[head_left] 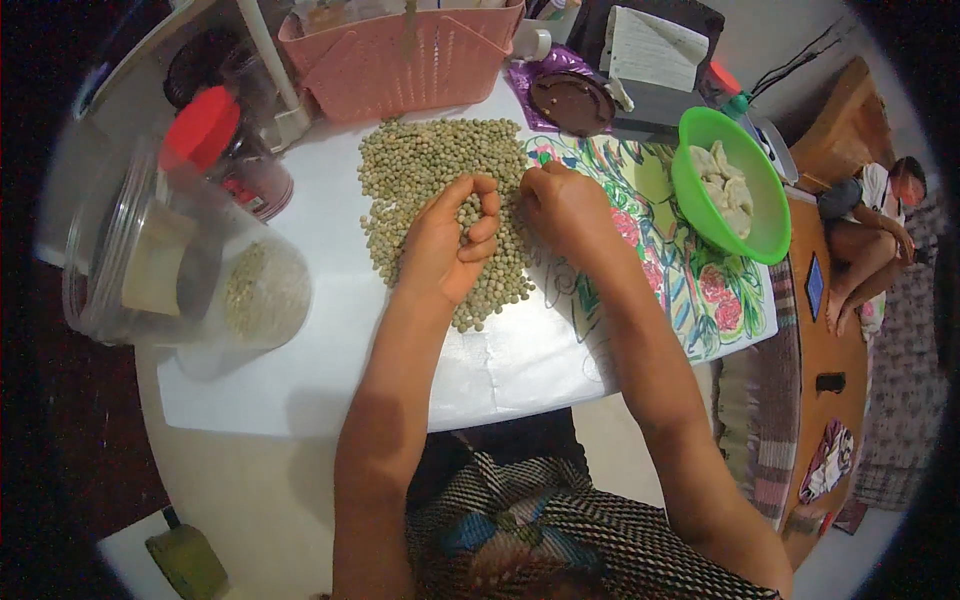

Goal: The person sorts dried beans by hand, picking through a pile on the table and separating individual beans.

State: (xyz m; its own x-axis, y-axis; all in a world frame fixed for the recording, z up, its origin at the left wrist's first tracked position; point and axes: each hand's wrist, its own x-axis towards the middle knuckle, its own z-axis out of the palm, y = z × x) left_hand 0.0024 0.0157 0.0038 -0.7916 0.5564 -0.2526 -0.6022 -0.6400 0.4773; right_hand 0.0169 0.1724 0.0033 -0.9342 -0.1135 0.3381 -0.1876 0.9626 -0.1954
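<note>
A spread of dried green peas (440, 150) lies on the white-covered table. Over its middle, my left hand (450, 240) is turned partly palm up with its fingers curled. Peas show inside that curl; whether all of them rest in the palm or some lie behind it is hard to tell. At the right edge of the peas is my right hand (562, 205), knuckles up, with thumb and fingers pinched together. What its fingertips hold, if anything, is hidden.
On the left lies a large clear jar (200, 290) with some peas inside, near a red-lidded jar (205, 130). A pink basket (400, 65) stands at the back. To the right are a green bowl (765, 215) of pale dumplings and a floral sheet (715, 290). Another person (870, 220) sits beyond.
</note>
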